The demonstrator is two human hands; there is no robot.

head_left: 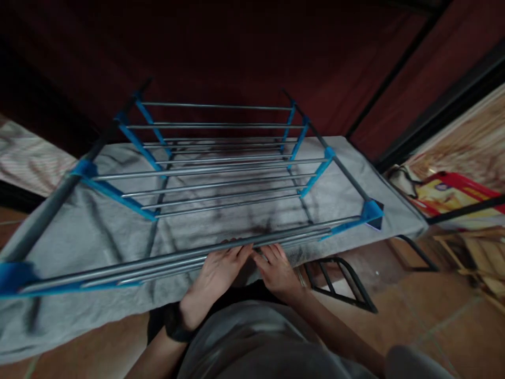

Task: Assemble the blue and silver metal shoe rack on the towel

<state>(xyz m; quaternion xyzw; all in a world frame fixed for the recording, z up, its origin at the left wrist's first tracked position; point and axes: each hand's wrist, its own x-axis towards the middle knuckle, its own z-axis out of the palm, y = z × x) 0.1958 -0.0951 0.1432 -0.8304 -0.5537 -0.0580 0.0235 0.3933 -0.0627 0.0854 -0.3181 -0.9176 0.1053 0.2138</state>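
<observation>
A clothes drying rack with grey metal rods and blue plastic joints lies across a grey, cloth-covered surface. At its near edge, my left hand has its fingers curled over the front rods. Close beside it, my right hand grips the same rods, with the thumbs almost meeting. Both sets of fingertips are partly hidden behind the rods. A black band circles my left wrist. The blue side wings stand tilted up along the rack's two dark side poles.
The grey-covered surface backs onto a dark red panel. At its right lies a red and yellow package. Below on the tiled floor is a black metal frame; wooden pieces stand further right.
</observation>
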